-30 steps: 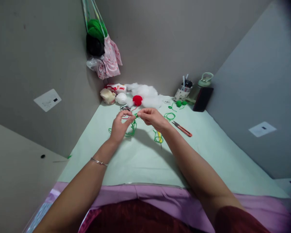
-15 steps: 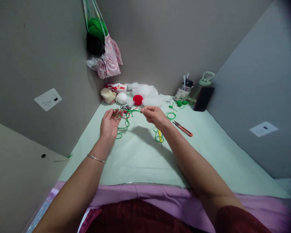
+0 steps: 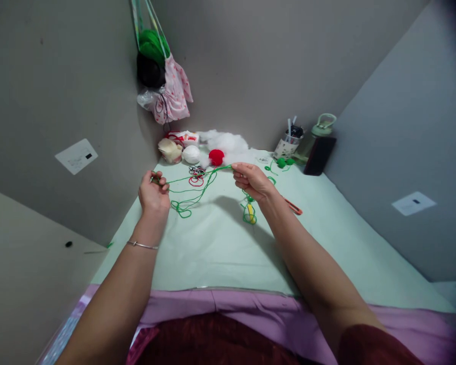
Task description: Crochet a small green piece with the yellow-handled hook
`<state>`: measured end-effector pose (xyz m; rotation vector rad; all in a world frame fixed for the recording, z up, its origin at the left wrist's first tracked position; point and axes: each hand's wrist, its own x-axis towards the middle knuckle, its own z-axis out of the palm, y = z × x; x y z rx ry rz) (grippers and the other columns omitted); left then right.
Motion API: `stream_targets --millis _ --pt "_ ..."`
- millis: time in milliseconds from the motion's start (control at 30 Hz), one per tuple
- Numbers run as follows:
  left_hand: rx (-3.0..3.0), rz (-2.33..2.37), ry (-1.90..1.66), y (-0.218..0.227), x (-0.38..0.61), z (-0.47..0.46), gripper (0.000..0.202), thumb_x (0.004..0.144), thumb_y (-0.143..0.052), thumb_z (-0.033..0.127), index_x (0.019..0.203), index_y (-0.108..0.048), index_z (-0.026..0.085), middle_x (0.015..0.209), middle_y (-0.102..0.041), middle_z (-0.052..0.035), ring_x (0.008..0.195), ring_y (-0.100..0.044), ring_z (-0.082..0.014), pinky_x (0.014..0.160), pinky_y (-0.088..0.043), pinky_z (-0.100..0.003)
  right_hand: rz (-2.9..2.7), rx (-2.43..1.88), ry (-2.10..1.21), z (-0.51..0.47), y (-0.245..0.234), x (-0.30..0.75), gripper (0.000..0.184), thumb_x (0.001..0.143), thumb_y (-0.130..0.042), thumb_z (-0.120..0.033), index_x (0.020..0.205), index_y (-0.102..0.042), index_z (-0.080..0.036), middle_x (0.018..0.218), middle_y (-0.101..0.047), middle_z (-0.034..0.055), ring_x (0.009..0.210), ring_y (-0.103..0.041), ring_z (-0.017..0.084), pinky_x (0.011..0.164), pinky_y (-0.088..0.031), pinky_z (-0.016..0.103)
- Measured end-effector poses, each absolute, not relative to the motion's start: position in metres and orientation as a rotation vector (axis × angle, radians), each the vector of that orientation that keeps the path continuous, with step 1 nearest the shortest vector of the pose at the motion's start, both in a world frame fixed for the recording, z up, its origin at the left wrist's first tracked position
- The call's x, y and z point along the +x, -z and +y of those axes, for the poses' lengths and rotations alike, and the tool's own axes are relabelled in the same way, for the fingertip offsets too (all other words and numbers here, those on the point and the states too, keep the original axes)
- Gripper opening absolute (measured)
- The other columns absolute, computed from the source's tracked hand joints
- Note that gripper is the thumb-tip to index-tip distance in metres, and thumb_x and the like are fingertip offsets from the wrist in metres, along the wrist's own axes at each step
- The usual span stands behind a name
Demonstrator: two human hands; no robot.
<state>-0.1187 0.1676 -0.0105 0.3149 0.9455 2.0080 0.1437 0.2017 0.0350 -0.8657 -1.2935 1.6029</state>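
Green yarn stretches between my two hands above the table, with loose loops hanging down toward the cloth. My left hand is palm up, its fingers curled around strands of the yarn. Higher and to the right, my right hand pinches the gathered end of the same yarn between thumb and fingers. Just below my right hand, a yellow-handled tool lies among more green yarn loops. Part of the orange-handled thread snips shows behind my right wrist; the blades are hidden.
At the back are a red yarn ball, a white ball, white stuffing and a tangle of dark and red yarn. A pen cup, a bottle, a phone and small green balls stand or lie back right.
My hands have moved apart: the left went left and slightly down, the right moved a little right. The green yarn between them is now drawn out longer, and my right hand covers the snips' blades.
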Motion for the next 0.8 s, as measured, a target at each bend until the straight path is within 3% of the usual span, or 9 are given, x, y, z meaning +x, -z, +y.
stream_targets --millis 200,300,400,467,533,700,800 --pt "0.517 1.093 -2.113 0.011 -0.119 0.167 0.03 0.096 -0.06 0.037 0.074 -0.044 0.023 0.064 -0.055 0.0057 0.042 -0.038 -0.0049 0.041 -0.026 -0.018 -1.255 -0.83 -1.589 0.209 -0.034 0.15 0.05 0.064 -0.094 -0.04 0.065 -0.047 -0.021 0.054 -0.033 -0.0116 0.047 -0.016 0.003 0.043 -0.012 0.02" --pt "0.713 1.166 -2.121 0.007 -0.114 0.164 0.021 0.094 -0.065 0.041 0.086 -0.056 0.024 0.065 -0.061 0.0054 0.046 -0.045 -0.0076 0.047 -0.033 -0.02 -1.255 -0.817 -1.599 0.209 -0.036 0.153 0.049 0.065 -0.093 -0.039 0.066 -0.048 -0.021 0.055 -0.036 -0.0113 0.047 -0.017 0.003 0.042 -0.012 0.019" --pt "0.985 1.203 -2.018 0.008 -0.1 0.161 0.027 0.083 -0.08 0.035 0.104 -0.067 0.024 0.074 -0.071 0.0023 0.073 -0.064 -0.0142 0.07 -0.048 -0.023 -1.279 -0.803 -1.641 0.206 -0.037 0.151 0.049 0.066 -0.093 -0.038 0.066 -0.048 -0.02 0.057 -0.037 -0.011 0.046 -0.019 0.002 0.042 -0.014 0.018" --pt "1.142 1.19 -1.911 0.012 -0.086 0.158 0.029 0.077 -0.086 0.03 0.101 -0.071 0.022 0.087 -0.075 -0.0009 0.092 -0.068 -0.018 0.088 -0.049 -0.027 -1.298 -0.794 -1.675 0.204 -0.037 0.148 0.047 0.066 -0.093 -0.038 0.067 -0.05 -0.02 0.057 -0.038 -0.0108 0.045 -0.019 0.001 0.042 -0.014 0.018" --pt "1.226 1.14 -1.805 0.017 -0.072 0.155 0.03 0.073 -0.088 0.029 0.099 -0.073 0.022 0.094 -0.076 -0.0025 0.098 -0.069 -0.0203 0.094 -0.049 -0.031 -1.315 -0.784 -1.706 0.201 -0.036 0.143 0.045 0.066 -0.093 -0.039 0.068 -0.052 -0.019 0.057 -0.04 -0.0106 0.045 -0.018 0.001 0.042 -0.014 0.018" --pt "1.269 0.996 -1.587 0.023 -0.05 0.147 0.03 0.076 -0.084 0.033 0.102 -0.073 0.021 0.103 -0.077 -0.0053 0.103 -0.071 -0.0222 0.087 -0.052 -0.031 -1.365 -0.768 -1.762 0.193 -0.034 0.132 0.043 0.066 -0.092 -0.041 0.069 -0.056 -0.018 0.056 -0.042 -0.0101 0.045 -0.019 0.001 0.044 -0.013 0.019" --pt "1.229 0.931 -1.508 0.019 -0.048 0.142 0.031 0.078 -0.082 0.038 0.101 -0.071 0.02 0.101 -0.077 -0.0062 0.095 -0.073 -0.0214 0.076 -0.053 -0.029 -1.391 -0.78 -1.776 0.189 -0.035 0.129 0.041 0.067 -0.092 -0.041 0.07 -0.059 -0.016 0.055 -0.042 -0.0101 0.044 -0.02 0.0 0.045 -0.012 0.021"
